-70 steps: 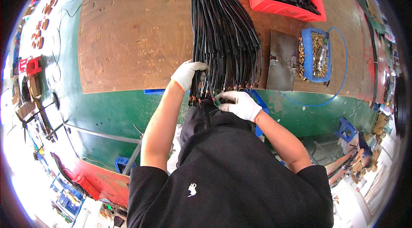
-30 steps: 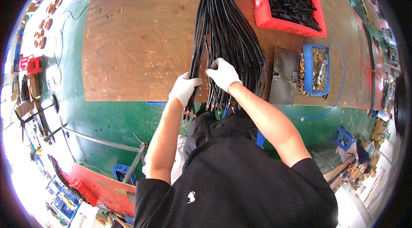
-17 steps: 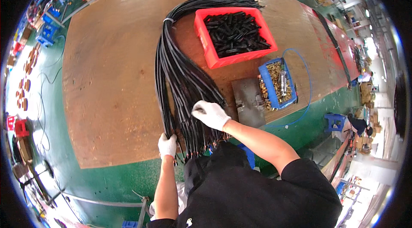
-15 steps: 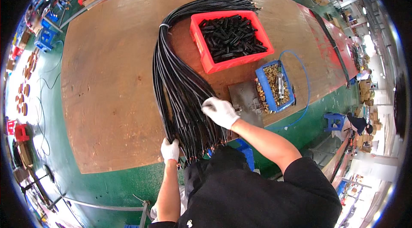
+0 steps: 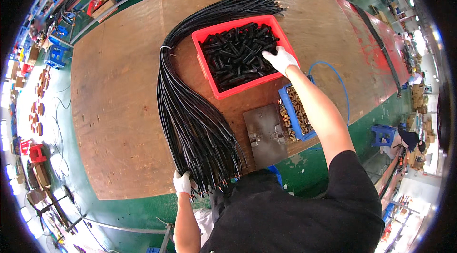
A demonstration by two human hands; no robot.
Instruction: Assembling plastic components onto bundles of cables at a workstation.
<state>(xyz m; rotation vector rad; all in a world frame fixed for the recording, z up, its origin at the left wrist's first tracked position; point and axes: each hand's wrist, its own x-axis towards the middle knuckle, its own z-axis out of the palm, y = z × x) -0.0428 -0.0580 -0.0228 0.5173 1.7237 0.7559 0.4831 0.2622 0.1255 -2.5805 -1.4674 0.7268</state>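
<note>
My left hand (image 5: 182, 182), in a white glove, is closed at the near left edge of a bundle of black cables (image 5: 183, 105), gripping a cable end; its fingertips are partly hidden. The bundle curves away across the table, tied by a pale band, and its near ends show copper-coloured tips. At the right side of a red bin (image 5: 221, 95), my gloved right hand (image 5: 282, 59) reaches over the rim with fingers stretched out. Its fingertips touch or hover just above the black tubular sleeves (image 5: 238, 53) that fill the bin; nothing is plainly held.
A blue tray (image 5: 296, 115) of small brass-coloured parts stands partly under my right forearm. Beside it lies a dark metal plate (image 5: 265, 134). A blue hose (image 5: 345, 86) loops past the tray. The brown table (image 5: 114, 110) extends left; a blue stool (image 5: 383, 134) stands off its right side.
My right hand has left the cable bundle and moved up and right to the red bin. The left hand stays at the cable ends. The view has shifted slightly.
</note>
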